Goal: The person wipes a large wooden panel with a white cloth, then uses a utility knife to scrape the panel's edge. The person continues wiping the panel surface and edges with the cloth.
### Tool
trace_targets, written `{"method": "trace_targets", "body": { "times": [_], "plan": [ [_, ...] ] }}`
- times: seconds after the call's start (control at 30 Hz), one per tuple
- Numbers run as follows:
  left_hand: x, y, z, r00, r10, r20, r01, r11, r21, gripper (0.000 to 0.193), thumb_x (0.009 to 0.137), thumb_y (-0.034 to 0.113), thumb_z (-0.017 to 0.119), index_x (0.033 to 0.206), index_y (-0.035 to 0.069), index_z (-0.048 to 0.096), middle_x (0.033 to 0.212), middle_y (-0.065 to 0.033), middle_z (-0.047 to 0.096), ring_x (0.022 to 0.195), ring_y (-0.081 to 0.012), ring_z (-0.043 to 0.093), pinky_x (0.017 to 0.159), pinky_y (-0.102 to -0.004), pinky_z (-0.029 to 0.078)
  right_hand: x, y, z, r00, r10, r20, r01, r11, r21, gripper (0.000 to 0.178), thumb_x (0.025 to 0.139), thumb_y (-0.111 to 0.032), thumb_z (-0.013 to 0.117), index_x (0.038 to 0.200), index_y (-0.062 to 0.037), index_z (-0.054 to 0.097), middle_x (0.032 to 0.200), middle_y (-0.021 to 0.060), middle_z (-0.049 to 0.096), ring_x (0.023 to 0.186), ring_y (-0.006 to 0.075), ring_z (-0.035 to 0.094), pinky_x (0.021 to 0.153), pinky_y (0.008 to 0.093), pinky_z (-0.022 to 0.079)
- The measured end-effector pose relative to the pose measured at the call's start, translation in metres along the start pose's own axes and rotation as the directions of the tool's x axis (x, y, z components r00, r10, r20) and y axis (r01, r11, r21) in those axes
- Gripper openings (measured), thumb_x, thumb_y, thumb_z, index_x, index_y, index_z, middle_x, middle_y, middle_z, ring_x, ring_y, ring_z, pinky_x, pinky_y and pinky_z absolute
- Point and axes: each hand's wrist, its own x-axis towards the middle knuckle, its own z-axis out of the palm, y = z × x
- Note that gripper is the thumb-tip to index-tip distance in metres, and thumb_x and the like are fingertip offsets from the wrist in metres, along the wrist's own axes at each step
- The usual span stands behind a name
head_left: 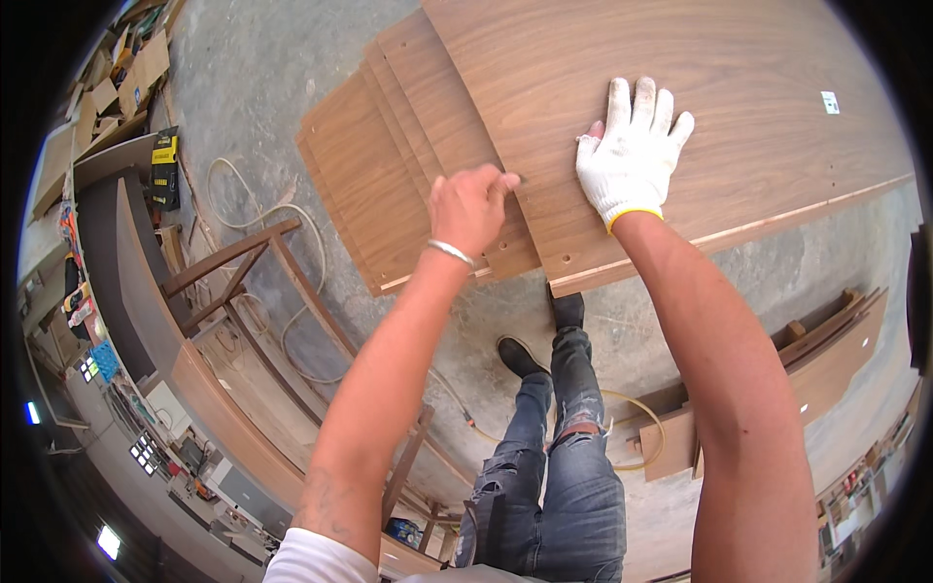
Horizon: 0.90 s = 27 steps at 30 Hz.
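Note:
A large brown wood-grain panel (748,58) lies across the upper right, on top of several smaller wooden boards (364,160) that stick out to its left. My right hand (632,160), in a white knit glove with a yellow cuff, rests flat on the large panel with fingers spread. My left hand (469,207) is bare with a silvery bracelet at the wrist. Its fingers are curled in a pinch beside the panel's left edge. A small dark spot shows at the fingertips; whether they hold it cannot be made out. A small white label (829,102) sticks to the panel.
A wooden frame (292,277) stands at left, near a pale hose (225,163) on the concrete floor (282,49). Cardboard scraps (146,73) are heaped at far left. More boards (836,369) lie at right beside a yellow hose (661,449).

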Motion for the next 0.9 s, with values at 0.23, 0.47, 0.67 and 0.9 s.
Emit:
{"method": "trace_targets", "body": {
  "times": [0.23, 0.47, 0.67, 0.9],
  "plan": [
    [-0.037, 0.007, 0.013, 0.996, 0.089, 0.021, -0.090, 0.996, 0.023, 0.031, 0.096, 0.032, 0.072, 0.076, 0.008, 0.067, 0.069, -0.0160, 0.065, 0.068, -0.0408, 0.062, 0.064, -0.0504, 0.046, -0.001, 0.000, 0.000, 1.000, -0.003, -0.001, 0.003, 1.000, 0.004, 0.065, 0.093, -0.042, 0.060, 0.150, -0.0138, 0.050, 0.157, 0.0139, 0.045, 0.142, 0.0335, 0.037, 0.118, 0.0607, 0.021],
    [-0.012, 0.004, 0.009, 0.999, -0.032, -0.040, 0.029, 0.997, -0.072, 0.032, 0.096, 0.031, 0.071, 0.073, 0.010, 0.064, 0.068, -0.0135, 0.063, 0.069, -0.0357, 0.062, 0.067, -0.0472, 0.042, 0.001, 0.000, -0.002, 1.000, -0.002, -0.012, 0.002, 1.000, 0.012, 0.065, 0.092, -0.042, 0.061, 0.149, -0.0138, 0.050, 0.154, 0.0140, 0.047, 0.140, 0.0331, 0.038, 0.117, 0.0601, 0.022],
    [-0.055, 0.014, 0.020, 0.992, 0.112, 0.052, -0.113, 0.993, 0.023, 0.029, 0.094, 0.028, 0.073, 0.073, 0.011, 0.063, 0.070, -0.0111, 0.064, 0.071, -0.0317, 0.062, 0.067, -0.0444, 0.039, -0.001, 0.000, 0.003, 0.999, -0.002, -0.040, 0.004, 1.000, 0.030, 0.065, 0.091, -0.042, 0.061, 0.149, -0.0135, 0.051, 0.155, 0.0140, 0.047, 0.140, 0.0331, 0.037, 0.116, 0.0601, 0.022],
    [-0.054, 0.015, 0.017, 0.995, 0.101, 0.017, -0.101, 0.995, 0.001, 0.029, 0.094, 0.030, 0.072, 0.073, 0.012, 0.064, 0.071, -0.0078, 0.064, 0.073, -0.0300, 0.060, 0.069, -0.0432, 0.038, 0.000, 0.000, 0.001, 0.999, 0.003, -0.032, -0.002, 1.000, 0.028, 0.064, 0.092, -0.041, 0.062, 0.148, -0.0135, 0.051, 0.154, 0.0142, 0.047, 0.141, 0.0331, 0.037, 0.117, 0.0598, 0.022]
  ]
}}
